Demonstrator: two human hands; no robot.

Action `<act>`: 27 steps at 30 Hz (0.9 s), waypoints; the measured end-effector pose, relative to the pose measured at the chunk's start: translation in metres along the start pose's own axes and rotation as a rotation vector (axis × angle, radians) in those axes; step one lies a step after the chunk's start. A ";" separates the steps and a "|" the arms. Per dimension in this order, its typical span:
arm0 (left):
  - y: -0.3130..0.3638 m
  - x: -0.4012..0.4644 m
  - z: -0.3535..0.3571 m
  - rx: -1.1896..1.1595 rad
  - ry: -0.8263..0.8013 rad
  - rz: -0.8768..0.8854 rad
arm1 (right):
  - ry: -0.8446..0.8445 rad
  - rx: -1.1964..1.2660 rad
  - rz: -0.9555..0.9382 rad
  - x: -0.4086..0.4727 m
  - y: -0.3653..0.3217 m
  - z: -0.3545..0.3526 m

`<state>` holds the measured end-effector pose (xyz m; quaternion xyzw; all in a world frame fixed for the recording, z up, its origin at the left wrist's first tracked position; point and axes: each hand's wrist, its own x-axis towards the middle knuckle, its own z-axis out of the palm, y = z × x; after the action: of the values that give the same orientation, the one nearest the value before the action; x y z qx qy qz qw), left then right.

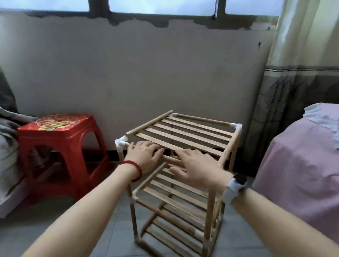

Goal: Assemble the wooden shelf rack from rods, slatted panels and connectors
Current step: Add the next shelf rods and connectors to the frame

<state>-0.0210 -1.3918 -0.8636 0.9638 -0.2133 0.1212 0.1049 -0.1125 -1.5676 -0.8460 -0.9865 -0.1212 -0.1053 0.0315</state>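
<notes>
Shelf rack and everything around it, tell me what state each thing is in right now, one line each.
Shelf rack: upright on the floor, several slatted tiers in place.
Top panel: lying flat on the rack, both hands on its near edge.
Left hand: open, fingers straight, pressing down.
Right hand: open, fingers spread, pressing down.
Red stool: upright, left of the rack.
Curtain: hanging at the right.

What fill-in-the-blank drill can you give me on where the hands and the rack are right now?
1. Both hands press flat on the ____ slatted panel of the rack.
2. The left hand wears a ____ bead bracelet.
3. The right hand has a watch on its ____.
4. The stool left of the rack is ____.

Missing: top; red; wrist; red
</notes>
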 end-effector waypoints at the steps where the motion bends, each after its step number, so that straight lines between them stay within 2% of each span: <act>1: -0.014 -0.004 0.005 -0.003 0.004 -0.036 | 0.021 -0.090 -0.004 0.000 -0.012 0.009; 6: -0.013 -0.027 0.015 0.125 0.186 0.006 | 0.404 -0.352 -0.164 -0.012 -0.003 0.028; 8: 0.005 -0.039 0.009 0.188 0.212 0.079 | 0.488 -0.359 -0.218 -0.020 0.027 0.027; 10: 0.029 -0.053 0.005 0.241 0.194 0.179 | 0.516 -0.339 -0.182 -0.034 0.057 0.028; 13: 0.083 -0.063 -0.003 0.199 0.108 0.351 | 0.529 -0.220 0.046 -0.057 0.095 0.029; 16: 0.131 -0.059 -0.015 0.101 0.005 0.472 | 0.337 -0.130 0.490 -0.063 0.127 0.017; 18: 0.137 -0.051 -0.024 0.014 0.008 0.508 | 0.304 -0.025 0.616 -0.059 0.132 0.007; 20: 0.120 -0.041 -0.028 -0.097 0.074 0.485 | 0.464 0.151 0.466 -0.050 0.117 0.001; 21: 0.106 -0.037 -0.028 -0.130 0.095 0.456 | 0.490 0.316 0.371 -0.049 0.101 -0.003; 23: 0.073 -0.033 -0.024 -0.130 0.047 0.377 | 0.411 0.570 0.209 -0.051 0.071 -0.010; 25: 0.049 -0.035 -0.013 -0.060 -0.047 0.336 | 0.392 0.564 0.149 -0.059 0.055 -0.010; 27: 0.044 -0.036 -0.003 0.036 -0.023 0.351 | 0.474 0.462 0.168 -0.069 0.056 -0.010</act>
<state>-0.0725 -1.4160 -0.8642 0.9147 -0.3773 0.1304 0.0625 -0.1665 -1.6389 -0.8534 -0.9081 -0.0493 -0.2983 0.2898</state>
